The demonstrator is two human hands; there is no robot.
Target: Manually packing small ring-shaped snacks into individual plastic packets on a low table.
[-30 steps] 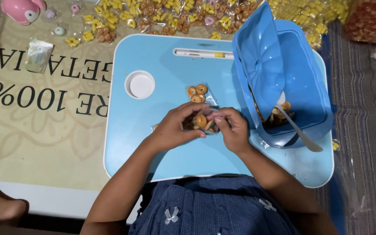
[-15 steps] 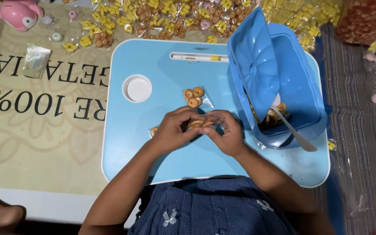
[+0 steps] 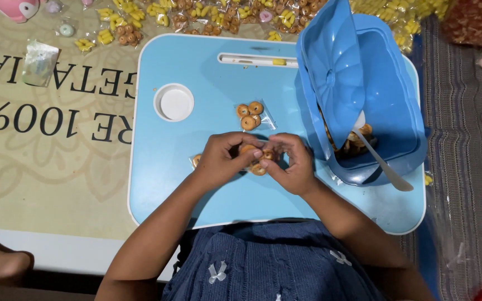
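Head view check: what do both hands hold?

— I see my left hand (image 3: 221, 159) and right hand (image 3: 288, 164) meeting at the middle of the light blue lap table (image 3: 163, 184). Fingers of both are curled tight, pinching one small clear packet of ring snacks (image 3: 255, 159) between the fingertips. The packet sits just above the table surface, between the two hands.

— Grip aperture?

— Nearly closed on both sides; thumbs and forefingers press the packet edges. I cannot tell whether the packet mouth is sealed.

— Surroundings?

— A filled packet with three rings (image 3: 250, 116) lies on the table just beyond the hands. Another packet (image 3: 196, 160) shows partly beside my left hand. The blue container (image 3: 391, 95), lid raised, stands at the right, with loose snacks and a spoon (image 3: 383, 164) inside. A white round cup recess (image 3: 174, 103) lies to the left. More packets (image 3: 196, 17) lie scattered past the table's far edge.
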